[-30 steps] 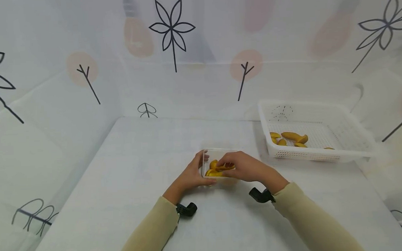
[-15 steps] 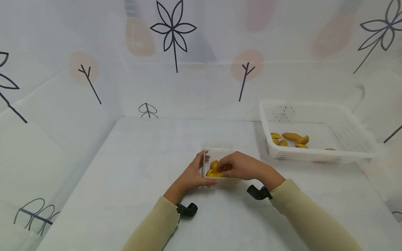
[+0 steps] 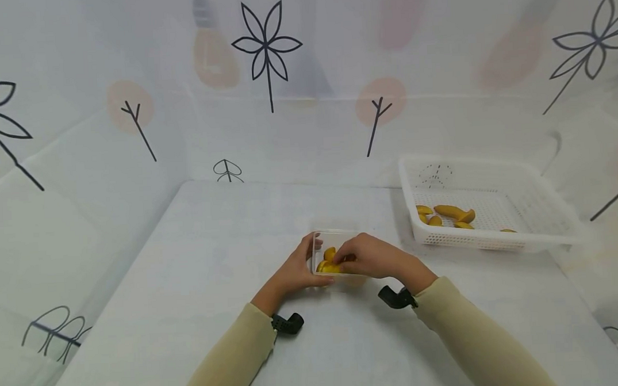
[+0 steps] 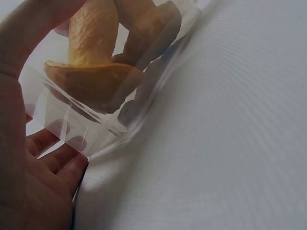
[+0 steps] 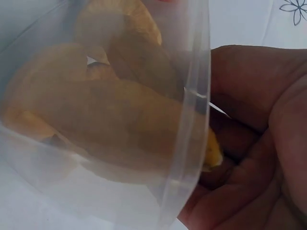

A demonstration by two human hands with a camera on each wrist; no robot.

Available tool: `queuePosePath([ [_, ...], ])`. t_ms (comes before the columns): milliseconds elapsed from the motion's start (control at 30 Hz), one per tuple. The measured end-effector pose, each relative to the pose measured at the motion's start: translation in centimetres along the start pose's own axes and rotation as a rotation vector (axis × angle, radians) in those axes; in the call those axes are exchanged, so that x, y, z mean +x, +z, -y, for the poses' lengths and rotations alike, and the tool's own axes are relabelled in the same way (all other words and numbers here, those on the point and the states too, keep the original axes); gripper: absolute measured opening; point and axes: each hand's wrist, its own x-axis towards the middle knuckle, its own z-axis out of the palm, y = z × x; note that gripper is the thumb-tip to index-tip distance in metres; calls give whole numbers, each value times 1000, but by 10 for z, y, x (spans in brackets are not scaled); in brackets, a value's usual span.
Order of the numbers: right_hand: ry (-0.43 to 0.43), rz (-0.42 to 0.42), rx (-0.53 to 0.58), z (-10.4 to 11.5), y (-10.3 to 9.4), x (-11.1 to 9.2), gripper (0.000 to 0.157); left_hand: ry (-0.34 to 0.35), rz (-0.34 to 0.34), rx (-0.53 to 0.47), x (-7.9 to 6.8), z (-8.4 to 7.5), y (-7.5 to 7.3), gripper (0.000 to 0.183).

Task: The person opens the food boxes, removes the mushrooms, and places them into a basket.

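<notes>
A small clear plastic box [image 3: 337, 236] stands on the table with several yellow-brown mushrooms [image 3: 329, 267] inside. My left hand [image 3: 296, 271] grips its left end, thumb along the near wall and fingers at the far side. In the left wrist view, a mushroom [image 4: 96, 43] shows its stem and cap through the clear wall. My right hand [image 3: 371, 257] reaches into the box's right part, its fingers around a mushroom. The right wrist view shows that mushroom's stem end [image 5: 213, 152] at the fingers, seen past the cloudy box wall [image 5: 192, 115]. The fingertips are partly hidden.
A white perforated plastic basket [image 3: 477, 240] stands at the back right, with several more mushrooms [image 3: 448, 211] mostly on its left side. White patterned cloth [image 3: 285, 130] hangs behind and at both sides of the white table [image 3: 228, 237].
My right hand has shifted slightly left and lowered the mushroom into the box, where it is now mostly hidden by the hand. The left hand keeps its hold on the box.
</notes>
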Motion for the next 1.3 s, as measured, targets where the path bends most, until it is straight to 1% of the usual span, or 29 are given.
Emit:
queuePosePath([
  [167, 23, -45, -43, 0, -4, -2, 18, -2, 1, 19, 0, -1, 0, 109],
  [367, 63, -95, -17, -1, -12, -9, 17, -2, 4, 24, 1, -2, -1, 111],
  [733, 40, -216, -25, -11, -26, -26, 18, 6, 14, 24, 1, -2, -2, 112],
  [933, 86, -277, 1, -13, -38, -37, 19, -7, 13, 28, 0, -4, -3, 112],
  [1133, 148, -329, 1, -19, -48, -46, 19, -21, 13, 37, -1, -5, -3, 113],
  [1300, 166, -358, 18, -24, -53, -52, 20, -21, 13, 39, 0, -4, -2, 113],
])
